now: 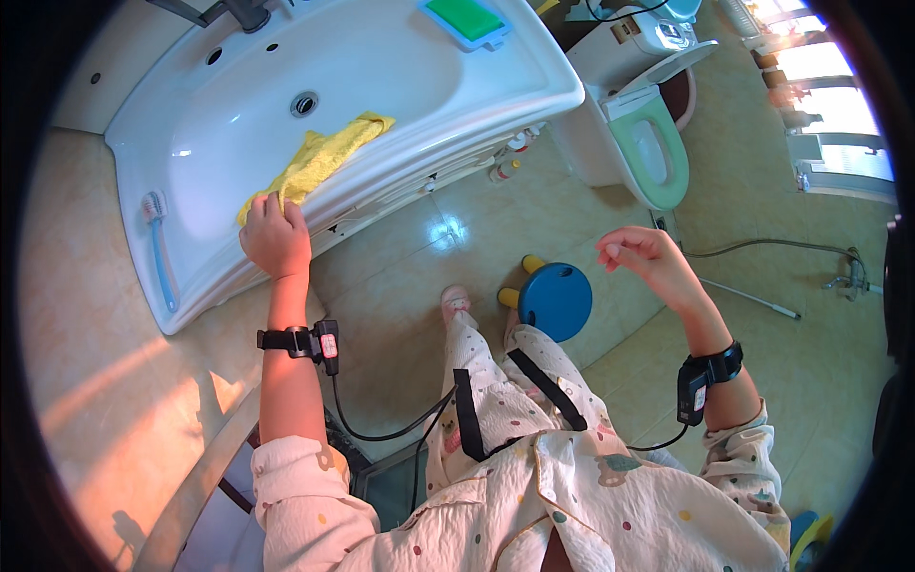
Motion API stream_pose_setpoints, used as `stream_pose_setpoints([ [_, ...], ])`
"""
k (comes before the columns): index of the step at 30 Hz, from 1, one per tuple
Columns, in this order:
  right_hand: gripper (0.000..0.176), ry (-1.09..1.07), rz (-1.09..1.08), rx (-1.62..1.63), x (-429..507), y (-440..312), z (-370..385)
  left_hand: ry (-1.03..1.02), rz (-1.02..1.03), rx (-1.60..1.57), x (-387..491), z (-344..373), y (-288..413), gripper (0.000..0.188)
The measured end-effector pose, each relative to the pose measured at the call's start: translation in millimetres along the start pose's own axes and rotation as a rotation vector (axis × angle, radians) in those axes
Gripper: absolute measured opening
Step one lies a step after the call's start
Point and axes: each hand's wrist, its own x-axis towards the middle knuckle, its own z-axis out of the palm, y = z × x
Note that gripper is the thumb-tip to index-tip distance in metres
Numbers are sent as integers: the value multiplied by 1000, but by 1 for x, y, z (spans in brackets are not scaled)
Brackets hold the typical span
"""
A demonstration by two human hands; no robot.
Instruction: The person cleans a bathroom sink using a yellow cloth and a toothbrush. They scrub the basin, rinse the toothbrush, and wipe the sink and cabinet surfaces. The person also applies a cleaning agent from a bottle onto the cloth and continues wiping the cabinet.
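My left hand (277,236) grips one end of a yellow cloth (322,161) at the front rim of a white washbasin (400,93). The cloth lies crumpled along the basin's inner front slope, below the drain (304,104). Over the floor to the right, my right hand (636,250) hangs in the air with fingers loosely curled, touching nothing; no object shows in it. A blue toothbrush (161,250) rests on the basin's left ledge. On the right back corner sits a soap dish (468,20) with a green surface.
A blue-topped stool (555,300) stands on the tiled floor by my feet. Behind it is a toilet (647,150) with a green seat. A bottle (505,170) stands beside the vanity cabinet. A hose (772,243) runs along the right wall to a tap (852,275). Cables hang from my wrist bands.
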Motion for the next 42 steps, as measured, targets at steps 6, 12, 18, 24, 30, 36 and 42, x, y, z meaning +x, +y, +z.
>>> stream_pose_setpoints([
  [6, 17, -12, 21, 8, 1, 9, 3, 68, 25, 21, 0, 2, 1, 14],
  [12, 17, -31, 34, 10, 2, 14, -2, 36, 3, 32, 1, 1, 3, 14],
  [18, 18, -69, -29, -37, 6, 3, -5, 42, 6, 8, 3, -5, 4, 15],
  [24, 17, -192, -25, -125, 28, -18, 6, 74, -1, -20, 2, -6, 3, 14],
  [30, 17, -429, -52, -199, 66, -33, 27, 75, -45, -73, 2, -11, 1, 15],
  [36, 17, -670, -36, -332, 123, -22, 23, 35, -120, -62, 1, -9, 4, 17],
  [42, 18, -938, -121, -416, 161, 8, -16, -67, -258, -129, 1, -10, 5, 20],
])
